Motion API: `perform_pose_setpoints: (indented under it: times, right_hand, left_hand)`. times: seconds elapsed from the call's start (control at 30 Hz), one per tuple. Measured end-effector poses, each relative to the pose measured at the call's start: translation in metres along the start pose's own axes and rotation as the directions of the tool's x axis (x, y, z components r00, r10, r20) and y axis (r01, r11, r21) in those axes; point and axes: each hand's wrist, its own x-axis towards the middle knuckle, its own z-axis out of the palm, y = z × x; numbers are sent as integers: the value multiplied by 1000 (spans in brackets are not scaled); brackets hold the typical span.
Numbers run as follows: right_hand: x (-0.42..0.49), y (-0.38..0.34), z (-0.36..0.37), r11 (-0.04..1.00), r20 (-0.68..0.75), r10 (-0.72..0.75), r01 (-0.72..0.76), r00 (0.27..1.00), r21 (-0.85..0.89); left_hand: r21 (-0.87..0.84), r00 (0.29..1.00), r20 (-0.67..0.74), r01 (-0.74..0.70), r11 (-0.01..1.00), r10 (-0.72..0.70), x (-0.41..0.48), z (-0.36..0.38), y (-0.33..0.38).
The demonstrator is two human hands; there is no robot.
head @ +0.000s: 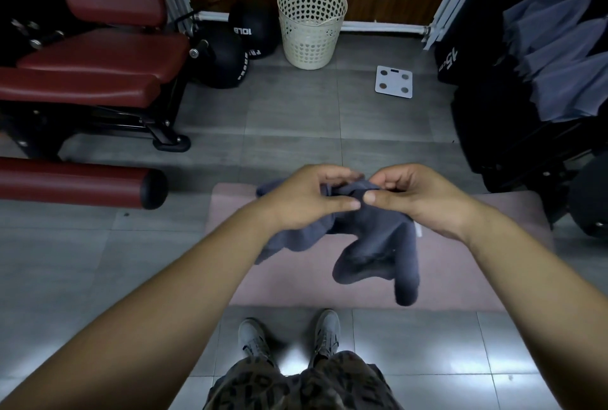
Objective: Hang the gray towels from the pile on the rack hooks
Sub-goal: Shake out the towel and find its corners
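head: left hand [304, 204], right hand [419, 197] grip towel [378, 238]; ball [253, 19] marked 10lb.

Gray tiled floor [289, 120]; red padded bench [98, 57], cream basket [311, 24], white scale [393, 81]

A person's body, seen from their own head looking down. The left forearm [158, 297] and right forearm [529, 274] are bare along all their visible length, as are the left hand [306, 200] and right hand [419, 197]; the thumbnails are short and plain. At the bottom edge the person wears shorts [296, 385] in a mottled brown-and-black print, like leopard spots or camouflage. On the feet are grey lace-up sneakers, the left shoe [254, 340] and right shoe [327, 332], matching, with grey laces and rounded toes.
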Motion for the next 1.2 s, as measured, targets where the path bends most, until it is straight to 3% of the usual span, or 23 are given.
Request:
perform_pose_setpoints:
  times: [0.1,0.23,0.37,0.47,0.6,0.73,0.83,0.9,1.03,1.2]
  right_hand:
    - [-3,-2,-7,998,5,68,-68,998,-5]
    - [-17,17,-25,958,23,211,-202,977,-205]
    - [-27,32,-32,958,-48,216,-221,975,-184]
    - [-24,39,-27,960,-175,139,-176,975,-216]
    - [-18,30,-7,995,-196,88,-96,977,-35]
    - [-8,24,11,984,-214,105,-70,971,166]
    - [-5,22,17,874,-161,143,-49,976,484]
    - [-9,22,17,817,-53,119,-68,991,572]
    - [-15,15,22,924,22,36,-41,999,380]
    - [-13,7,30,991,-139,15,4,990,137]
  left_hand:
    - [-90,994,-105,-36,995,26,0,-8,1]
    - [-291,964,-250,10,957,-87,-8,-29,-16]
    - [-458,911,-351,35,888,-217,-10,-37,-31]
    - [-416,913,-317,108,903,-255,-11,-29,-35]
    - [-195,956,-204,170,966,-209,-11,-1,-24]
    - [-126,962,-238,105,986,-133,-8,16,-11]
    - [-306,926,-302,129,943,-225,-10,16,-4]
    - [-491,919,-303,75,868,-252,-12,16,-4]
    - [-651,944,-276,-43,758,-183,-19,24,-9]
    - [-750,905,-318,-57,659,-284,-26,33,-11]
